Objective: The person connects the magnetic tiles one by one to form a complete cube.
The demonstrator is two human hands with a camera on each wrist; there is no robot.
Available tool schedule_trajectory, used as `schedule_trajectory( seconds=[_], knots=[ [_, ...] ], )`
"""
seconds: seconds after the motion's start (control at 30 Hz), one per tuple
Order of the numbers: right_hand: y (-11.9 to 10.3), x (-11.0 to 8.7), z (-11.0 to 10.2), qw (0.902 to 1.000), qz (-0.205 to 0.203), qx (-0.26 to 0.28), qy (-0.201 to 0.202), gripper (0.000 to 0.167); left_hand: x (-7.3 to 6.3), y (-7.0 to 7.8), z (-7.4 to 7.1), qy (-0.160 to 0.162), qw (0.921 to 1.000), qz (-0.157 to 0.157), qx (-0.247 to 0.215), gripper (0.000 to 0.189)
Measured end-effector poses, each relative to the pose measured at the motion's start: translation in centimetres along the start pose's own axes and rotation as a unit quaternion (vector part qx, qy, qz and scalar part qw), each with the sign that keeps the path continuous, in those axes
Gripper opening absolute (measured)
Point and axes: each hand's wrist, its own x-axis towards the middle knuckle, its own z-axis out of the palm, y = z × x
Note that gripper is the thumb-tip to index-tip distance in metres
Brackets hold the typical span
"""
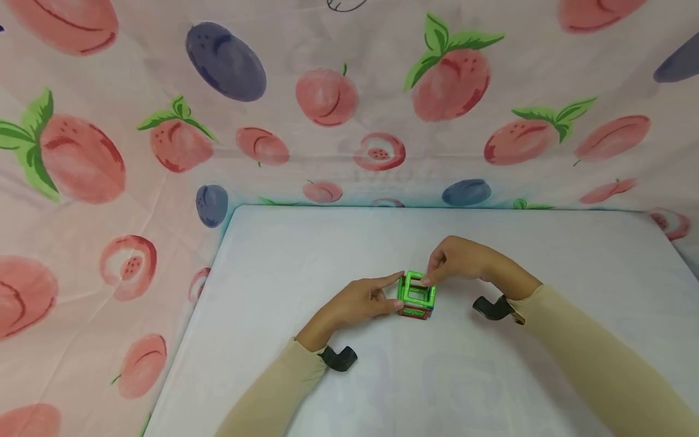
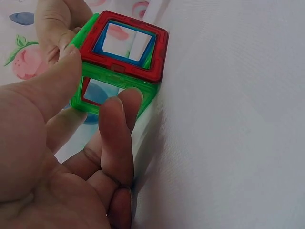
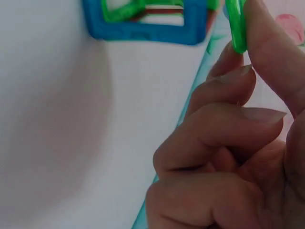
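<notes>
A small cube of see-through square magnetic tiles [image 1: 415,314] stands on the white tabletop, with open-framed red, green and blue sides. My left hand [image 1: 361,301] holds it from the left, thumb at the near top corner and index finger at the far side. In the left wrist view a red tile [image 2: 119,70] faces the camera beside a green one. My right hand [image 1: 459,260] pinches a green square tile [image 3: 237,26] between thumb and fingers at the cube's top. That tile sits slightly tilted off the cube in the left wrist view. A blue tile [image 3: 147,32] forms the side towards the right wrist.
The white tabletop [image 1: 437,388] spreads around both hands. A fruit-printed cloth [image 1: 327,36] hangs along the table's back and left edges. A black curved piece is fixed at each wrist, one by the left sleeve [image 1: 273,388], one by the right.
</notes>
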Motion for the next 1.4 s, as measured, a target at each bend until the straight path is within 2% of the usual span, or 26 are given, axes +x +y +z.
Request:
schedule_trajectory(
  seconds=[0.17,0.33,0.4,0.5,0.63,0.73,0.83,0.97,1.1,1.23,1.4],
  knots=[
    [0.5,0.0,1.2,0.9996,-0.004,-0.015,0.022,0.025,0.0,-0.2,0.2,-0.001,1.0,0.0,0.01,0.067],
    [1.1,-0.8,2.0,0.9961,-0.007,-0.046,0.075,0.027,0.2,-0.1,0.3,-0.005,0.9998,0.005,0.017,0.067],
    [1.2,-1.5,2.3,0.993,-0.021,-0.063,0.098,0.033,0.2,0.1,0.3,-0.006,0.9998,0.007,0.017,0.068],
    [0.9,-3.1,3.2,0.9861,-0.039,-0.1,0.127,0.054,0.2,0.3,0.0,-0.008,0.9998,0.009,0.017,0.071],
    [0.0,-4.6,5.0,0.9718,-0.03,-0.177,0.153,0.084,0.2,0.2,-0.2,-0.006,0.9997,0.011,0.02,0.071],
    [0.1,-4.7,6.2,0.9589,-0.028,-0.221,0.175,0.088,0.2,0.0,-0.1,-0.001,0.9997,0.008,0.022,0.068],
    [0.7,-4.6,6.6,0.9526,-0.055,-0.231,0.19,0.08,0.2,0.0,0.0,0.011,0.9997,0.009,0.022,0.067],
    [1.6,-4.2,6.4,0.9537,-0.098,-0.222,0.178,0.074,0.2,0.2,0.4,0.044,0.9988,0.01,0.02,0.066],
    [2.2,-4.1,6.1,0.9582,-0.113,-0.208,0.16,0.077,0.4,0.3,0.6,0.068,0.9973,0.009,0.027,0.066],
    [2.3,-4.3,5.7,0.9633,-0.101,-0.191,0.159,0.085,0.5,0.2,0.6,0.067,0.9974,0.007,0.027,0.067],
    [2.9,-4.4,5.6,0.9634,-0.116,-0.174,0.167,0.078,0.5,0.1,0.6,0.057,0.9983,0.003,0.012,0.067]
  ],
)
